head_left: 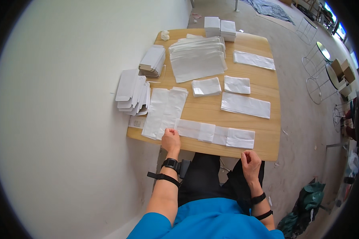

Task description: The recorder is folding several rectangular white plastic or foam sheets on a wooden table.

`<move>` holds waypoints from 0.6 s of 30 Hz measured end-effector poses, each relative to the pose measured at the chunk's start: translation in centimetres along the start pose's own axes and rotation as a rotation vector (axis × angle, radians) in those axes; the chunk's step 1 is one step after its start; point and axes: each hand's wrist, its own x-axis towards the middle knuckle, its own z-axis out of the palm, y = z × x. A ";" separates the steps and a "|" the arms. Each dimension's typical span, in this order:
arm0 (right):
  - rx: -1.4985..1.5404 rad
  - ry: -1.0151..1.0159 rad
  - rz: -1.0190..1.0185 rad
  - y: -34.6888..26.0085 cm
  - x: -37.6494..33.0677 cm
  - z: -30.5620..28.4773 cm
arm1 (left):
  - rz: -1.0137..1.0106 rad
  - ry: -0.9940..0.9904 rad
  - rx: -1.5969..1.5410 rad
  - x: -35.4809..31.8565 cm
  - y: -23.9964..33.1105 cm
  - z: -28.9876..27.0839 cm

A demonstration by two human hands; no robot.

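Note:
A long, thin white strip (187,128), partly see-through, lies along the table's near edge. Thicker white folded sections cover its middle (206,132) and its right end (240,138). My left hand (171,139) pinches at the strip's near left corner, beside two flat white sheets (157,111); the exact grip is partly hidden by the fingers. Just off the near edge, right of the strip's folded end, my right hand (251,163) hovers with its fingers curled together. Nothing shows in it.
Stacks of white flat cartons (127,85) stand at the table's left edge. Farther back are a pile of large white sheets (197,59) and white boxes (212,27). Folded white packets (245,105) lie to the right. A wall (68,119) rises on the left; stools (332,75) stand beyond.

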 end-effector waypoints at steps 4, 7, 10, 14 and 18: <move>-0.034 0.008 -0.038 -0.1 -1.0 -0.7 | 0.110 0.043 -0.070 -0.3 1.0 -0.1; 0.048 -0.008 0.013 -1.9 -0.9 -0.1 | 0.173 -0.072 -0.289 -3.1 4.8 -2.0; 0.414 -0.200 0.195 -2.6 0.8 2.0 | 0.270 -0.240 -0.508 -8.5 9.7 -3.1; 0.541 -0.240 0.670 -1.4 4.5 3.7 | 0.380 -0.645 -0.719 -16.4 12.9 -1.5; 0.580 0.042 0.416 2.4 5.4 0.6 | 0.814 -0.408 -0.528 -16.3 11.8 -0.7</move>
